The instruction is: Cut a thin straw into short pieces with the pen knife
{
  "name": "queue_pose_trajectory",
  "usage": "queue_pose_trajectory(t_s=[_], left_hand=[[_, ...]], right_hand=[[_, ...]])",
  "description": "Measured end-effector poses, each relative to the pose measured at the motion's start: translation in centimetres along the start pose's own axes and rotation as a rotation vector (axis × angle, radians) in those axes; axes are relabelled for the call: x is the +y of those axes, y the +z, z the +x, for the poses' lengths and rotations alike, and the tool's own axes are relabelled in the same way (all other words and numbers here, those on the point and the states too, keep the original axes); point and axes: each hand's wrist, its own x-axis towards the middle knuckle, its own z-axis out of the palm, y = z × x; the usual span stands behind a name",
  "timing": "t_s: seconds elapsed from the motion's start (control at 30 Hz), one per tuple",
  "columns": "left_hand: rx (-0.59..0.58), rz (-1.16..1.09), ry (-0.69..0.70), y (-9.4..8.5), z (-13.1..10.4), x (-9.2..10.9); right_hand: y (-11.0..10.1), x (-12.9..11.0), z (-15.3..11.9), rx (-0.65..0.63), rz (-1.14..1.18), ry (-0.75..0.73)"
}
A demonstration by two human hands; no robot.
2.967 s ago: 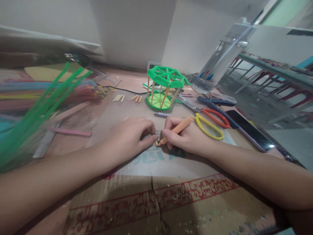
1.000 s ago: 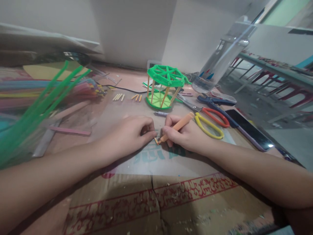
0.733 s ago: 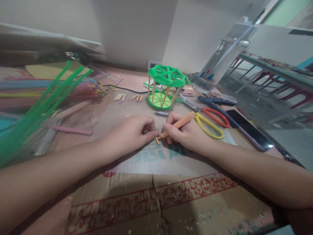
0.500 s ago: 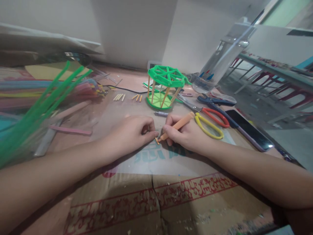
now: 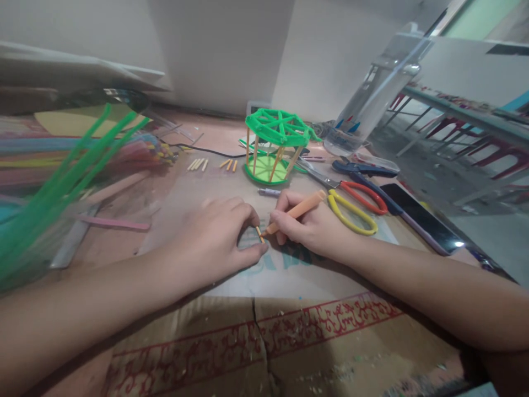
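My left hand (image 5: 225,234) holds a short thin stick (image 5: 260,234) by its two ends, between thumb and fingertip, just above a pale sheet (image 5: 231,284). In my right hand (image 5: 303,223) is an orange marker (image 5: 306,205), its tip at the stick. Behind my hands stands a round green frame (image 5: 281,127) on thin wooden posts, with a green base. To its left lie several pale short sticks (image 5: 198,165) and a few orange ones (image 5: 228,165). A small pen (image 5: 268,192) lies just behind my right hand.
Scissors (image 5: 353,212) with red and yellow handles, blue-handled pliers (image 5: 366,170) and a phone (image 5: 419,218) lie at right. A clear bottle (image 5: 363,110) stands behind them. Green strips (image 5: 78,187) rise at left beside coloured bundles (image 5: 91,151). Patterned cardboard (image 5: 231,344) lies in front.
My left thumb has moved down and away from its fingers, so the stick now shows between them. The marker has shifted slightly left with my right hand.
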Motion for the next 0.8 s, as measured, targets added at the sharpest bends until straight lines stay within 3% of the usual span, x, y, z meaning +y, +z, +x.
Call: queue_pose_trajectory(t_s=[0.63, 0.8], left_hand=[[-0.016, -0.022, -0.034, 0.25, 0.52, -0.15], [-0.016, -0.027, -0.021, 0.15, 0.46, -0.17]], right_hand=[[0.08, 0.39, 0.07, 0.072, -0.061, -0.052], [0.05, -0.04, 0.06, 0.036, -0.048, 0.006]])
